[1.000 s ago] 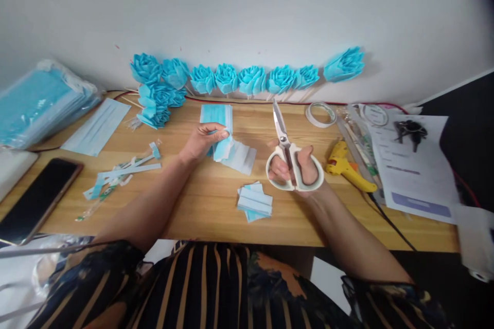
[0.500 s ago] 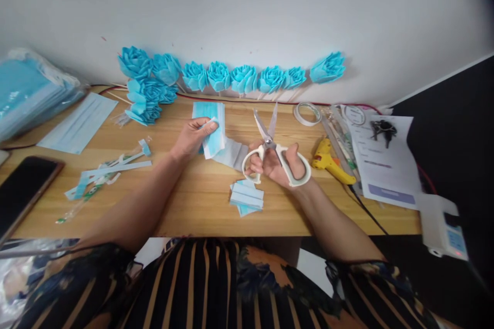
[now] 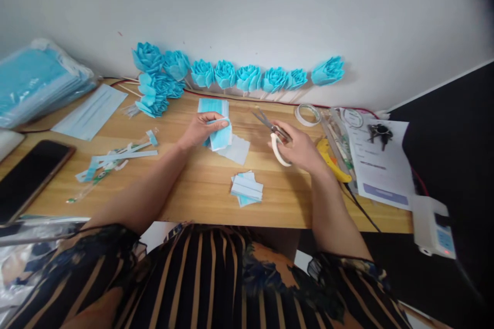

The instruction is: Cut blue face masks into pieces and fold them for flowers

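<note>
The left hand (image 3: 199, 131) pinches folded light-blue and white mask fabric (image 3: 221, 139) between thumb and fingers, over the far middle of the light wooden table (image 3: 193, 190). The right hand (image 3: 303, 148), at right, is curled around white-handled steel scissors (image 3: 273, 128); blades parted, pointing far left, apart from the fabric. Small stacked blue-and-white fabric rectangles (image 3: 247, 188) lie nearer. Blue fabric flowers (image 3: 249, 78) line the far edge.

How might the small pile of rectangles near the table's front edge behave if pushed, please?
The pile would probably fan apart, since its layers overlap at different angles. They look thin, so likely light and floppy. Lying flat, it seems unlikely to tip.
</note>
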The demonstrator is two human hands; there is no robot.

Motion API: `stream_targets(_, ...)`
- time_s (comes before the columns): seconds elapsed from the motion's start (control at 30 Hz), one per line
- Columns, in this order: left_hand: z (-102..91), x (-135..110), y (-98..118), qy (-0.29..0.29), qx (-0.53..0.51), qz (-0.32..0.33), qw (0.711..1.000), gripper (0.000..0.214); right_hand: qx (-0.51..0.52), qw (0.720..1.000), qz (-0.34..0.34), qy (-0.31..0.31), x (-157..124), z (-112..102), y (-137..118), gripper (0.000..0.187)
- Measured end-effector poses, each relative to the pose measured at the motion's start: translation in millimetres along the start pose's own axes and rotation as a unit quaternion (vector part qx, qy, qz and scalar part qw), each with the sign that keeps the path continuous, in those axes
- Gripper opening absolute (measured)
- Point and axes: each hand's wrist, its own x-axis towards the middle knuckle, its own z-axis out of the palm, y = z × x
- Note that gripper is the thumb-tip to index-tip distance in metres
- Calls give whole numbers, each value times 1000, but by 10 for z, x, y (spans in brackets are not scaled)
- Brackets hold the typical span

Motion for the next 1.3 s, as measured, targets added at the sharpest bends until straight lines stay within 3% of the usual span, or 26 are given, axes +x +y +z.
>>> stream_targets(0.1, 26, -9, 8, 2, -12, 14, 1000, 46, -279, 960, 24, -13, 2, -115, 53, 52)
stream_targets(0.17, 52, -23, 19, 2, -21, 26, 999, 47, -348, 936, 35, -40, -40, -149, 12, 48)
stream_targets(0.23, 81, -40, 32, 6, -25, 42, 999, 47, -358, 933, 31, -23, -89, -139, -104, 46)
stream_targets(0.33, 127, -66, 48, 26, -6, 72, 997, 46, -258, 966, 0, 20, -104, -3, -360, 49)
stream_targets(0.43, 170, -93, 48, 39, 31, 99, 994, 40, -16, 998, -14, -54, 7, 256, -553, 47)
stream_targets(0.53, 196, -110, 27, 19, 53, 111, 992, 36, 156, 981, -25, -112, 190, 528, -568, 39)
stream_targets(0.67, 182, -86, -24, 5, 14, 110, 994, 40, 289, 955, 5, -65, 343, 758, -396, 32)
stream_targets(0.83, 148, -53, -47, -12, -14, 116, 993, 54, 352, 935, 12, 32, 310, 837, -251, 31)
stream_targets(1.07, 169, -108, -24, -25, 20, 60, 998, 47, 354, 933, -15, 59, 277, 875, -267, 27)
stream_targets(1.3, 142, -76, -15, 10, -56, 36, 998, 47, 376, 919, -1, 118, 330, 826, -202, 37)
